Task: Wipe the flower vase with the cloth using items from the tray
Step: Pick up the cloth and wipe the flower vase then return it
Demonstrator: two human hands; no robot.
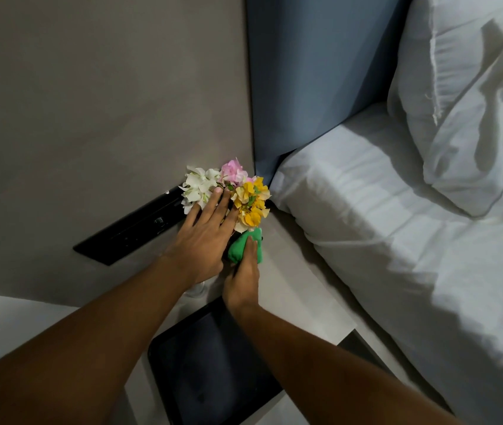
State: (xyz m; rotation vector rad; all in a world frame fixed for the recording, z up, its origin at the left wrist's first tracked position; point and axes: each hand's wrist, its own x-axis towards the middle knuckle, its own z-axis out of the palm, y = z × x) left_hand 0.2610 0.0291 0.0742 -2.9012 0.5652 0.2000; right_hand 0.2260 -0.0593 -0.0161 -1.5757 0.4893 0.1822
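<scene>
A bunch of white, pink and yellow flowers (232,191) stands in a vase on the bedside table; the vase itself is almost fully hidden under my hands and the blooms. My left hand (204,237) lies flat over the vase top, fingers spread and reaching into the flowers. My right hand (242,279) presses a bunched green cloth (244,245) against the vase's near side, just below the yellow flowers. The black tray (210,366) lies under my forearms at the table's near end and looks bare.
The grey table top (293,289) sits tight against a bed with white sheets (397,234) and a pillow (471,96) on the right. A black switch panel (130,228) is on the wall behind. A clear glass object (196,290) peeks out under my left wrist.
</scene>
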